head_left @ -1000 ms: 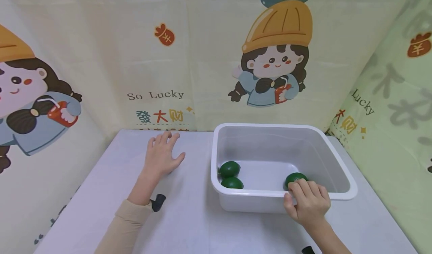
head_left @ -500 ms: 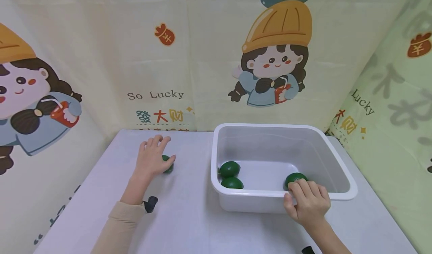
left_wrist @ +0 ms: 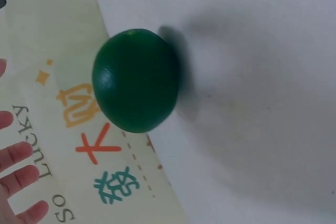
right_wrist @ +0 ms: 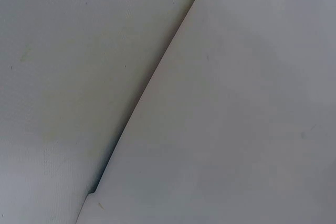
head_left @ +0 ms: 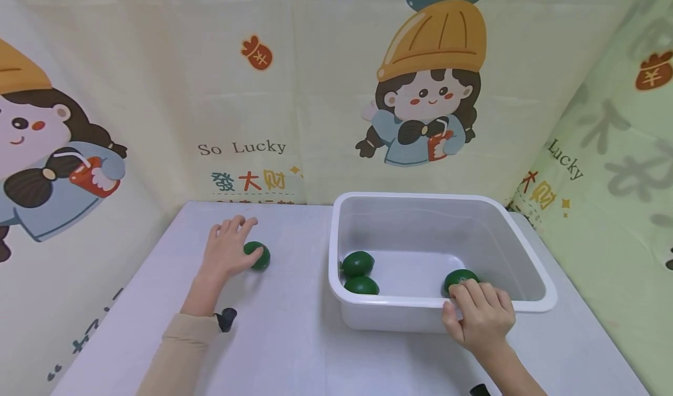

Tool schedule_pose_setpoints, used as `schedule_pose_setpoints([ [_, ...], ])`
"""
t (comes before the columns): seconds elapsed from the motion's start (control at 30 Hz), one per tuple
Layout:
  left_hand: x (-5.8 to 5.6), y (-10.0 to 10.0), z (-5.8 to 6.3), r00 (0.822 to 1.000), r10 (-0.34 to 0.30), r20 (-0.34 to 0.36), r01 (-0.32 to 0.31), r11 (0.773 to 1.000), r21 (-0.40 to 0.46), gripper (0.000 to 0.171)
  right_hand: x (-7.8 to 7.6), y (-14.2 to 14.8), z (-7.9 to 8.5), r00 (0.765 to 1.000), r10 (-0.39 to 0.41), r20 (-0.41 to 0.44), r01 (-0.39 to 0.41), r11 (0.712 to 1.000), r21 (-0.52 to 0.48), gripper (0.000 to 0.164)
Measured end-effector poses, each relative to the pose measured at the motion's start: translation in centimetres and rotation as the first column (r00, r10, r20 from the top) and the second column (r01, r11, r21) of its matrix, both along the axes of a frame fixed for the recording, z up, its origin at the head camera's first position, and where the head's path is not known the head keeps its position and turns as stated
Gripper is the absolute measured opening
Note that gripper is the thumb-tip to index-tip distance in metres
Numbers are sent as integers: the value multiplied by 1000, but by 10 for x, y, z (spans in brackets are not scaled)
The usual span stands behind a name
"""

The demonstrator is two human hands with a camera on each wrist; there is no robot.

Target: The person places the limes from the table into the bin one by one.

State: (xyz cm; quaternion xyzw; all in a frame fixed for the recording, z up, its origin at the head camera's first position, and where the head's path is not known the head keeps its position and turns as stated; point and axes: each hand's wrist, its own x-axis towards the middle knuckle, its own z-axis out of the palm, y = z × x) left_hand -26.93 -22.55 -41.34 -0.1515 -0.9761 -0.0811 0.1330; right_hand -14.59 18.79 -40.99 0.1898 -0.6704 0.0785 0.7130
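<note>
On the left of the table, a green lime [head_left: 259, 258] lies beside my left hand [head_left: 226, 250], whose fingers are spread. The thumb overlaps the lime in the head view; whether it touches cannot be told. The left wrist view shows the same lime [left_wrist: 136, 80] large, with the fingertips [left_wrist: 21, 177] apart from it at the left edge. My right hand [head_left: 482, 317] grips the front rim of a white plastic bin [head_left: 389, 314], fingers curled over the edge and thumb outside. A lime [head_left: 460, 278] inside the bin is partly hidden behind those fingers.
Two more limes, one behind [head_left: 358, 263] and one in front [head_left: 361, 285], lie at the bin's left end. The white-covered table [head_left: 294, 337] meets a printed cloth backdrop [head_left: 326, 92] at the back and sides. Only pale surfaces and an edge show in the right wrist view.
My left hand has moved left and slightly toward me, uncovering the lime on the table. The right hand and the bin have stayed still.
</note>
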Motion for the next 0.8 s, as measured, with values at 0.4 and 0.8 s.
schedule_pose_setpoints([
  [0.4, 0, -12, -13, 997, 9, 74, -7, 1000, -28, 63, 2, 3, -1, 1000, 13, -1, -13, 1000, -3, 44],
  [0.8, -5, -23, -29, 991, 9, 131, -2, 999, -53, 68, 3, 4, -2, 1000, 22, 14, -22, 1000, 6, 44],
])
